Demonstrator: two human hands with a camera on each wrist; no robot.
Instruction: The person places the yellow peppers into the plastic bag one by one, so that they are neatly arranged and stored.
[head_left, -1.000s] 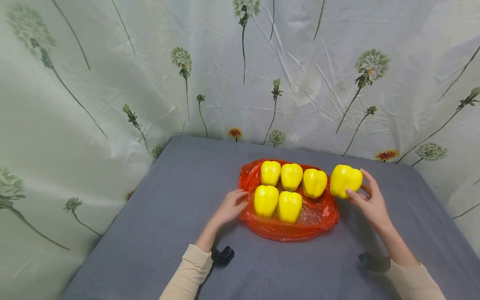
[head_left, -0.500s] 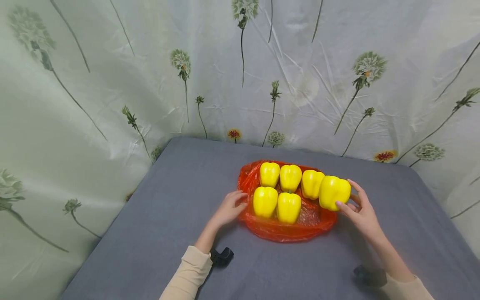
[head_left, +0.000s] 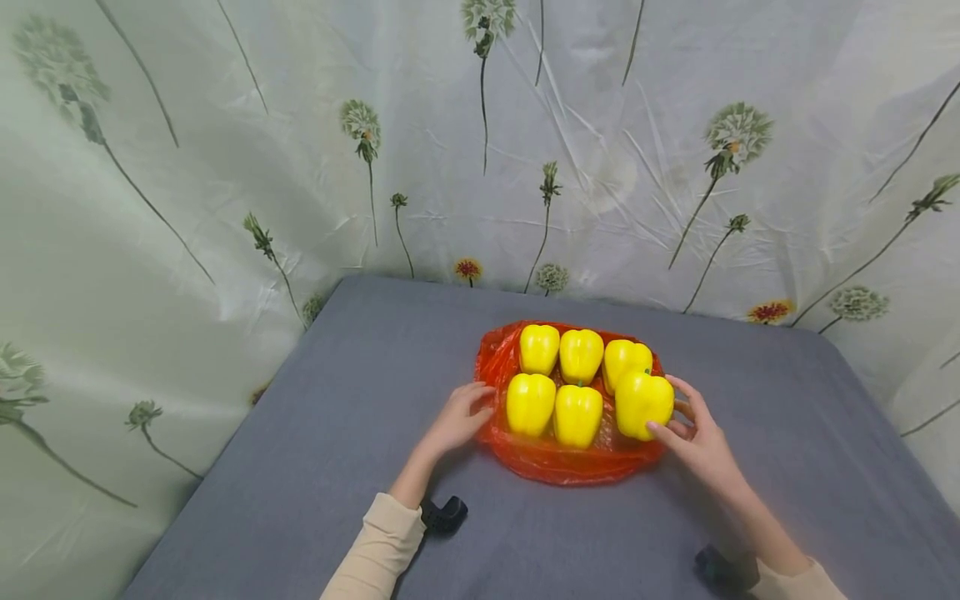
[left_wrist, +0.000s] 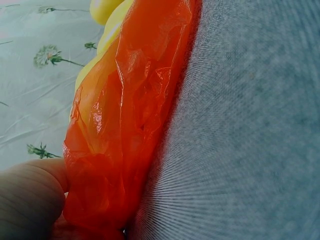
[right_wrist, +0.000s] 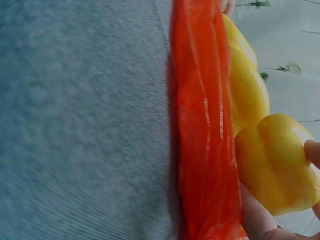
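Observation:
In the head view, my right hand (head_left: pixel 703 443) holds a yellow bell pepper (head_left: pixel 643 407) between thumb and fingers, over the right end of an open red plastic bag (head_left: pixel 555 471). The right wrist view shows this held pepper (right_wrist: pixel 276 162) just inside the bag's wall (right_wrist: pixel 205 125), thumb on its near side. Several other yellow bell peppers (head_left: pixel 531 404) sit upright in two rows in the bag. At the left end, my left hand (head_left: pixel 459 417) grips the bag's rim; in the left wrist view, the thumb (left_wrist: pixel 35 192) lies against the red plastic (left_wrist: pixel 120 150) and the fingertips are hidden.
Under everything lies a grey cloth-covered table (head_left: pixel 360 367). A pale curtain with dandelion prints (head_left: pixel 600 167) hangs along its back and left sides. Black wrist devices (head_left: pixel 446 515) sit at both of my wrists.
My right hand has carried the pepper left and down, from beside the bag's right edge to inside its right end, before the back-right pepper. My left hand stays at the rim.

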